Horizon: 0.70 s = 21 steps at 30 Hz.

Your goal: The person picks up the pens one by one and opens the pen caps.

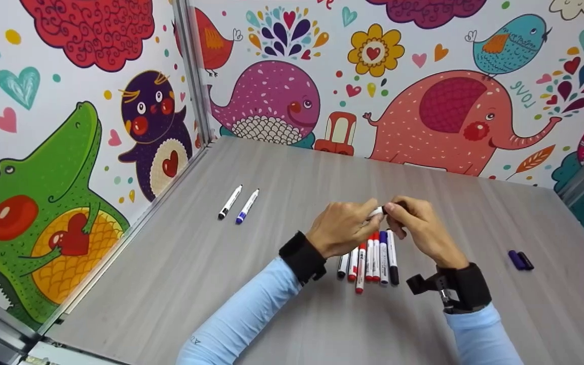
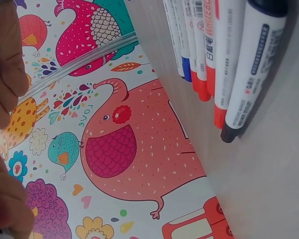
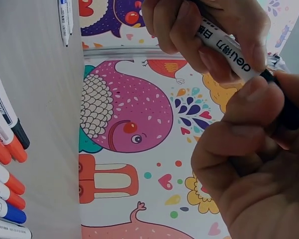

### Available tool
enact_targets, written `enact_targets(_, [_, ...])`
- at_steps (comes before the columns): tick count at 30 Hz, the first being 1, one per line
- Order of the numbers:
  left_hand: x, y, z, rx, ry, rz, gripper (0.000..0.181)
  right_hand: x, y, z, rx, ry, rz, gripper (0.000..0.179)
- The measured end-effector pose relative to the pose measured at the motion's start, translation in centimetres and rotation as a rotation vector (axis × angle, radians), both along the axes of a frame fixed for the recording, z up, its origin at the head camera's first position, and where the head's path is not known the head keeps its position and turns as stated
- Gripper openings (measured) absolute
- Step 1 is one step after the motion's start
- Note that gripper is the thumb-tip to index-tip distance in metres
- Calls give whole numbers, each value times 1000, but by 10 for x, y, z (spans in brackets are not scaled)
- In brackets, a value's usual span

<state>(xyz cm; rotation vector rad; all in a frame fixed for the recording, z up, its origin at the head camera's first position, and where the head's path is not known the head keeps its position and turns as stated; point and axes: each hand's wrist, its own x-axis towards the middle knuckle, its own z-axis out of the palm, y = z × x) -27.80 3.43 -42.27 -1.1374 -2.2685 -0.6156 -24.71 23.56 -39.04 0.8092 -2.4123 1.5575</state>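
Above the table, my left hand [image 1: 342,225] grips the white barrel of a whiteboard marker [image 3: 224,47]. My right hand [image 1: 421,223] pinches the marker's black cap [image 3: 291,112] between thumb and fingers. Cap and barrel meet at the right fingertips in the right wrist view. Just below the hands lies a row of several capped markers [image 1: 362,268], white with red, blue and black ends; the left hand covers part of it. Only parts of the fingers [image 2: 10,199] show along the left edge of the left wrist view.
Farther left on the table lie a black-ended marker [image 1: 230,202] and a blue-ended marker [image 1: 248,206], side by side. At the right, a blue cap [image 1: 516,259] lies against a black cap [image 1: 526,260]. Printed panels [image 1: 282,101] wall the table [image 1: 170,284] at the back and left.
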Motion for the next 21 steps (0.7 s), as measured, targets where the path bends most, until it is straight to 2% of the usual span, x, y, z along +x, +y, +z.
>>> enact_targets(8, [0,-2,3,8,-217,-115,30,0,3,-1,33,16,-24,29])
enact_targets(11, [-1,-3,3,64,-346,-174,35,0,5,0,22,40,0,26])
enact_targets(14, [-2,-5,4,99,-434,-209,39,2,6,2,15,79,20,24])
enact_targets(16, [-1,-5,7,106,-454,-219,39,3,6,5,3,97,17,25])
enact_targets(21, [2,-4,11,70,-389,-200,37,5,5,9,13,99,-33,28])
